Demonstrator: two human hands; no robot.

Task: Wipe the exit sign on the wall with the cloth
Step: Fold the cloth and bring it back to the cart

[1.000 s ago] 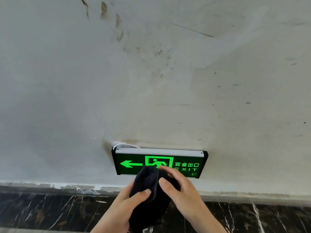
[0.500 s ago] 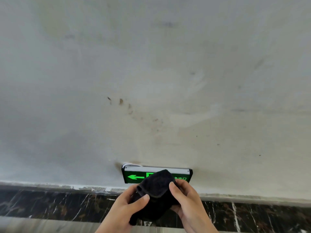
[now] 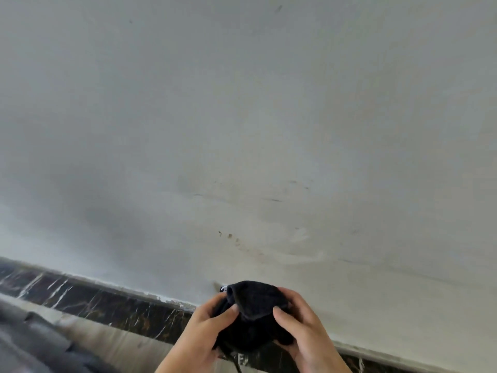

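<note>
While both hands close around it, the black cloth (image 3: 252, 313) sits bunched against the foot of the wall (image 3: 242, 117), hiding nearly all of the exit sign (image 3: 223, 288).

Left hand (image 3: 204, 335) wraps the cloth's left side, thumb pressed on the front of the fabric and fingers curled behind it; right hand (image 3: 301, 327) clasps the right side, thumb on the front and fingers bent round the far and lower edges. Of the sign only a small pale sliver shows at the cloth's upper left edge, just above the wall's bottom edge. A dark marble skirting (image 3: 107, 302) with white veins runs slanted along that bottom edge, passing behind the hands. Brown smudges (image 3: 230, 236) mark the plaster above the cloth.
</note>
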